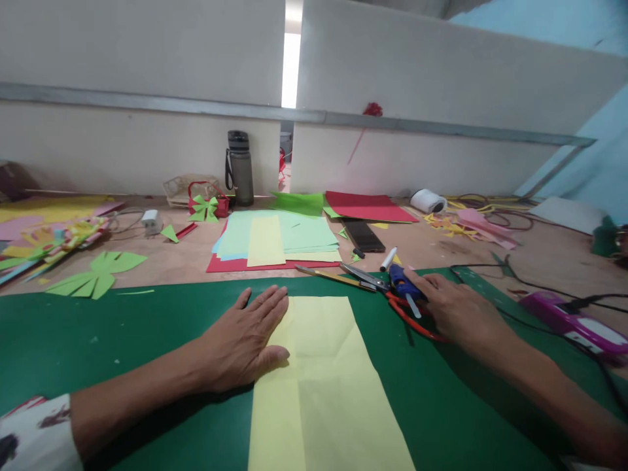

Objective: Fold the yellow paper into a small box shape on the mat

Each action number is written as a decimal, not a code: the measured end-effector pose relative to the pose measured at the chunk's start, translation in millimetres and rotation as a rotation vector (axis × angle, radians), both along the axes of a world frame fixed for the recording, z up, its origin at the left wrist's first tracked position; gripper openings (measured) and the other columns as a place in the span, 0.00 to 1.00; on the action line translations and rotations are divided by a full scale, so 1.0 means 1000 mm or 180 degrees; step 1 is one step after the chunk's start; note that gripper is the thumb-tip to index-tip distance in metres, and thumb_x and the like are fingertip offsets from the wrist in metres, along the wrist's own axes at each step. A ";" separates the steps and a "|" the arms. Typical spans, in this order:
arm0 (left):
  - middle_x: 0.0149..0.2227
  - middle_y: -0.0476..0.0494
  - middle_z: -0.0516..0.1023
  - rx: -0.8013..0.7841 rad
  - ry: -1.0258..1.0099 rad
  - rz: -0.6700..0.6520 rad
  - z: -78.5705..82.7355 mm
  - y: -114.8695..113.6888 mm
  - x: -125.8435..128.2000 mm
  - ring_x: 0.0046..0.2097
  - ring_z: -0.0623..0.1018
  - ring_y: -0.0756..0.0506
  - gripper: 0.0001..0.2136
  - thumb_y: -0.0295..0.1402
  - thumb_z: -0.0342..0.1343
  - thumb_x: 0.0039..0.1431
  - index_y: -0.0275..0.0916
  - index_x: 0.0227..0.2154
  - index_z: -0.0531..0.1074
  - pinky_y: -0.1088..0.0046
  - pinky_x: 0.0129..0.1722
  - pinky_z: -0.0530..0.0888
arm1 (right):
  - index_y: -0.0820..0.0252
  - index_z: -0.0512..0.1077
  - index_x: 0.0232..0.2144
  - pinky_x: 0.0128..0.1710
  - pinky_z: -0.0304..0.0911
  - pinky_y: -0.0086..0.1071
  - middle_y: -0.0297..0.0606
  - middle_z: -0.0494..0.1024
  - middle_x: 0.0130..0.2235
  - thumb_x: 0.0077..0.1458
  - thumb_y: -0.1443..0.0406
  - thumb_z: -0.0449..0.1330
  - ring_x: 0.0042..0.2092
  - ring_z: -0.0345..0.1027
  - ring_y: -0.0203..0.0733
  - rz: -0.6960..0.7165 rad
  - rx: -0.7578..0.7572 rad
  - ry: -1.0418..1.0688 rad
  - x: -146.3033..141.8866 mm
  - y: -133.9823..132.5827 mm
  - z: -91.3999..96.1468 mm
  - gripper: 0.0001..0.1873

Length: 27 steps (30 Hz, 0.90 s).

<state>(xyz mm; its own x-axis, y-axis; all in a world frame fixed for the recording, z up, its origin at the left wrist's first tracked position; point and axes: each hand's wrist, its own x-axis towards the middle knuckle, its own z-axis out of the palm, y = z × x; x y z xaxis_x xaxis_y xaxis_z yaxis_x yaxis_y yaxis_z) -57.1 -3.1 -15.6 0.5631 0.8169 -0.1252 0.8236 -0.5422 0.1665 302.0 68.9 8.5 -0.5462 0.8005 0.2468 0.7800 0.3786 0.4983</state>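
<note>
The left hand [245, 343] lies palm down in the middle of the green cutting mat [98, 333], its grip open, fingers together and flat on the left edge of a creased yellow paper sheet [324, 386]. That sheet lies flat on the mat, running from its middle down to its near edge.

The right hand [454, 307] rests at the mat's far right part, palm down. Its grip is open too, with the fingers stretched over the red-handled scissors [403, 315] and touching a blue tool [401, 282] there, closed around neither. A white marker [388, 259] lies just past the mat's far edge, beside the scissor blades.

Farther along the bench [441, 245], beyond the mat's far edge, sits a stack of coloured paper [279, 239], and behind it a grey water bottle [240, 169] stands upright. A purple device [574, 320] with a black cable lies off the mat's right side.
</note>
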 end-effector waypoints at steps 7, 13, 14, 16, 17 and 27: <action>0.64 0.42 0.31 0.0160 0.0007 -0.0049 -0.007 0.002 -0.002 0.65 0.39 0.39 0.33 0.52 0.32 0.61 0.39 0.62 0.33 0.49 0.59 0.44 | 0.65 0.65 0.48 0.38 0.57 0.39 0.47 0.74 0.39 0.56 0.72 0.49 0.40 0.66 0.48 0.0611 0.0256 0.0492 -0.031 -0.044 0.001 0.17; 0.64 0.39 0.33 0.0155 0.0078 0.0029 -0.004 0.001 0.001 0.64 0.40 0.37 0.34 0.53 0.30 0.60 0.35 0.62 0.37 0.48 0.59 0.45 | 0.60 0.66 0.46 0.26 0.52 0.29 0.35 0.68 0.26 0.57 0.76 0.44 0.27 0.61 0.36 0.1675 -0.1185 0.1137 -0.059 -0.068 -0.020 0.20; 0.64 0.39 0.33 0.0137 0.0087 0.0044 -0.003 0.001 0.002 0.64 0.40 0.37 0.34 0.53 0.30 0.60 0.35 0.62 0.37 0.48 0.59 0.44 | 0.60 0.67 0.45 0.25 0.52 0.29 0.34 0.68 0.26 0.57 0.76 0.44 0.27 0.61 0.36 0.1760 -0.1232 0.1271 -0.061 -0.067 -0.021 0.18; 0.64 0.40 0.33 0.0121 0.0090 0.0061 -0.003 0.001 0.003 0.65 0.40 0.38 0.35 0.54 0.29 0.60 0.35 0.62 0.38 0.48 0.59 0.44 | 0.61 0.67 0.44 0.26 0.51 0.29 0.34 0.68 0.25 0.58 0.75 0.44 0.27 0.61 0.35 0.1936 -0.1330 0.1528 -0.065 -0.065 -0.021 0.17; 0.64 0.40 0.33 0.0121 0.0087 0.0061 -0.002 0.001 0.003 0.65 0.39 0.38 0.35 0.54 0.29 0.60 0.35 0.62 0.38 0.48 0.59 0.44 | 0.61 0.67 0.44 0.26 0.51 0.29 0.34 0.69 0.25 0.58 0.74 0.44 0.27 0.62 0.35 0.1992 -0.1388 0.1609 -0.066 -0.064 -0.020 0.16; 0.64 0.37 0.37 0.0278 -0.0006 -0.0012 -0.007 0.001 0.000 0.64 0.42 0.36 0.33 0.52 0.31 0.61 0.35 0.62 0.39 0.47 0.58 0.46 | 0.58 0.67 0.47 0.25 0.52 0.28 0.33 0.68 0.25 0.60 0.68 0.48 0.26 0.63 0.35 0.1375 -0.2015 0.1217 -0.053 -0.072 -0.005 0.15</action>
